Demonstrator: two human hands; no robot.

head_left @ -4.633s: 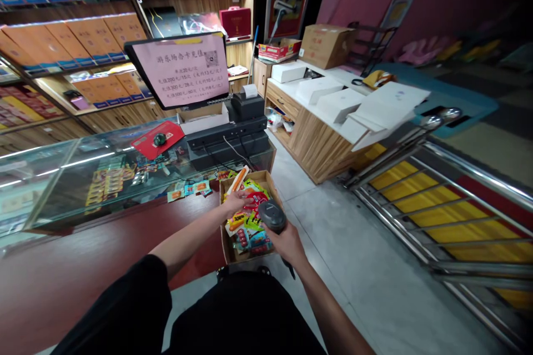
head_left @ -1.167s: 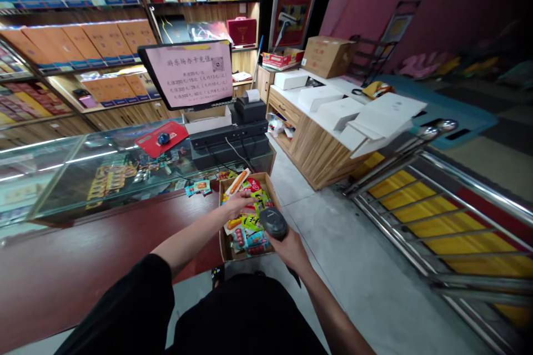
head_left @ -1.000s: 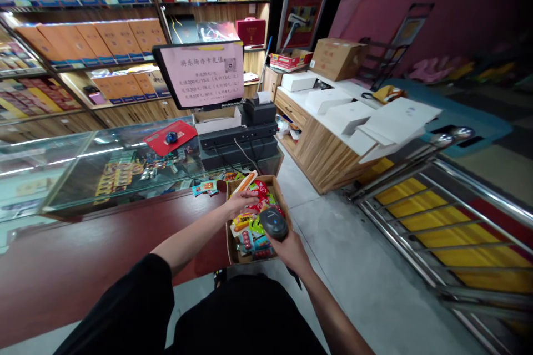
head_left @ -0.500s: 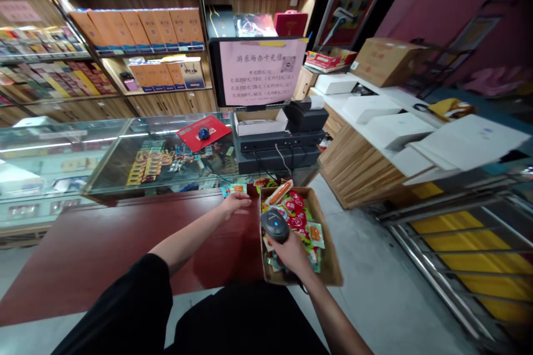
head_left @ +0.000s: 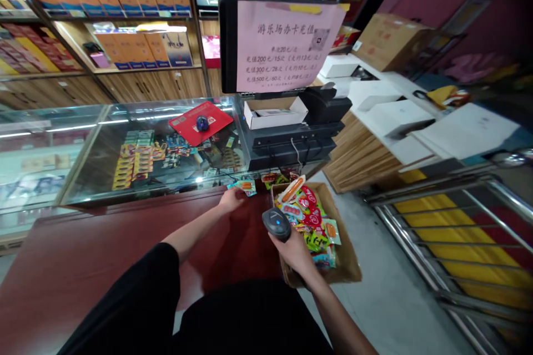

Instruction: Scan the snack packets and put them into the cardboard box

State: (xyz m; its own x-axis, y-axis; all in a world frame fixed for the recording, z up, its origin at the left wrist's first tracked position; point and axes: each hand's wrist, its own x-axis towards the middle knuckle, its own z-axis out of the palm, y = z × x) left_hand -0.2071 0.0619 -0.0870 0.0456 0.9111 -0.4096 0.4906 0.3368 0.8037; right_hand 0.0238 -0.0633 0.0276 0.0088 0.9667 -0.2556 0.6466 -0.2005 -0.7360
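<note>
My right hand (head_left: 296, 251) is wrapped around the handle of a dark handheld barcode scanner (head_left: 276, 224), a small blue light showing on its head. The scanner is over the left edge of a cardboard box (head_left: 348, 255) filled with colourful snack packets (head_left: 315, 216), red, green and pale blue. My left hand (head_left: 233, 199) reaches to a small light-blue snack packet (head_left: 247, 186) at the back of the dark red table (head_left: 125, 255). Its fingers are curled in at the packet's lower edge, and the fingertips are partly hidden.
A glass display counter (head_left: 89, 147) runs behind the table, with a red folder (head_left: 220, 117) and a dark mouse (head_left: 202, 123) on top. Beyond the box stand a monitor with a pink notice (head_left: 278, 44) and a black printer (head_left: 328, 108). Metal railings (head_left: 420, 230) are at right.
My left hand has moved from beside the light-blue packet onto its lower edge, fingers curling in. The scanner now sits at the box's left edge instead of over the packets. The view has shifted.
</note>
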